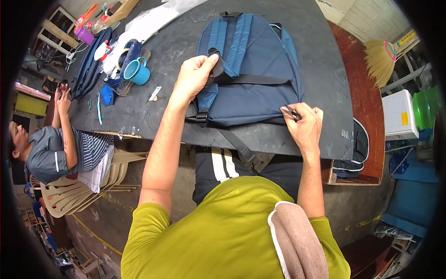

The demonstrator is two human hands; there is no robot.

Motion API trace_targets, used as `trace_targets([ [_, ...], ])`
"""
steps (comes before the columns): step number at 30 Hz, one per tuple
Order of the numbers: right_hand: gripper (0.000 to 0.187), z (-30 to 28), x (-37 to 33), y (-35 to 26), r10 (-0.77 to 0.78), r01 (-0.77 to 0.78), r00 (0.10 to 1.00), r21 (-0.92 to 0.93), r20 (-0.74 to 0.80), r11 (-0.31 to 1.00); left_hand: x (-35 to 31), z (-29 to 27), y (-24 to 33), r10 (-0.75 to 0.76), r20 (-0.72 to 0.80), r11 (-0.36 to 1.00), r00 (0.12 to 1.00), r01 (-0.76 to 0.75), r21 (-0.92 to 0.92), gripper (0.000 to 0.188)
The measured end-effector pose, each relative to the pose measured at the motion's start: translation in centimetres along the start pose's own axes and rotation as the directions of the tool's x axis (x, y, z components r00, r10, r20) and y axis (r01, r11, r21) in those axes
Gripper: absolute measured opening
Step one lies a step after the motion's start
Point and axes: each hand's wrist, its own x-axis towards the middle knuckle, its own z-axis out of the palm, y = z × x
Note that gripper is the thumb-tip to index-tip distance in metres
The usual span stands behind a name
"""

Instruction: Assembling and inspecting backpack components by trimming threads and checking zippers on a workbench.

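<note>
A navy-blue backpack lies on the dark table with its padded shoulder straps facing up. My left hand is closed, pinching the end of a shoulder strap by its black plastic buckle, lifted a little off the bag. At the bag's lower right corner my right hand is closed around a small black tool, mostly hidden by the fingers. Black webbing hangs from the bag over the table's near edge. A second buckle sits at the bag's lower left.
On the table's left are a turquoise mug, a white spray bottle, a utility blade and a toothbrush. A co-worker sits at the left beside stacked chairs. A red wooden bench and a straw broom are at the right.
</note>
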Motion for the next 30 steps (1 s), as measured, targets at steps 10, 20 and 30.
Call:
trace_targets([
  [10,0.026,-1.7,6.1,-6.5,-0.088,0.114,0.983,0.161,-0.159,0.980,-3.0,3.4,0.6,0.165,-0.004,0.956,0.986,-0.161,-0.247,0.018],
  [20,0.031,-1.1,3.0,-6.6,-0.112,0.117,0.993,0.229,-0.036,0.966,-3.3,1.6,1.9,0.792,0.012,0.377,0.611,-0.505,0.776,0.029],
  [30,0.022,1.4,-3.2,-5.2,0.425,-0.525,0.844,0.670,0.328,0.525,-8.4,5.5,2.1,0.559,0.389,0.555,0.732,-0.679,0.480,0.035],
])
